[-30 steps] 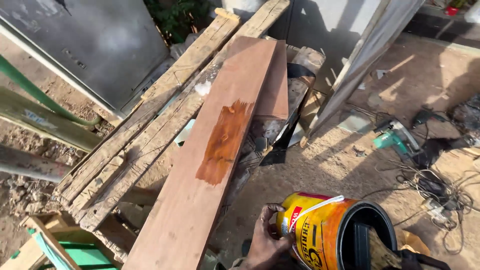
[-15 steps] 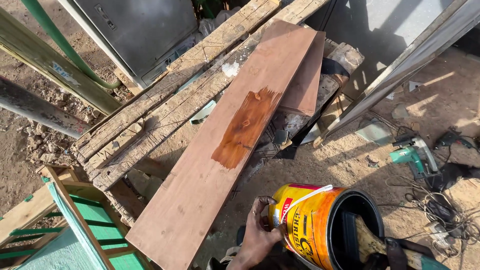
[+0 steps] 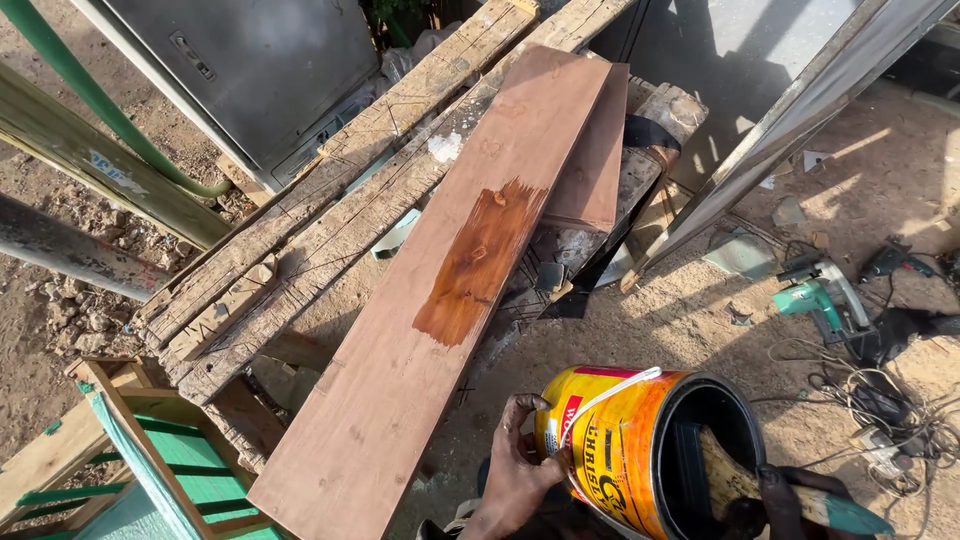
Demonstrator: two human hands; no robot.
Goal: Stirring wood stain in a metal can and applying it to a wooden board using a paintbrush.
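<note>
At lower right, the left hand [image 3: 515, 470] grips a tilted yellow can [image 3: 620, 450]; the right hand [image 3: 780, 500] clasps a brush [image 3: 735, 470] inside it; wiping excess on the rim would suit the partly stained plank [image 3: 440, 290].

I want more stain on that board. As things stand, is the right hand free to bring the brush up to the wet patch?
Probably yes. The right hand holds the brush dipped in the open can, and nothing lies between the can and the stained patch on the board. The left hand only steadies the can.
</note>
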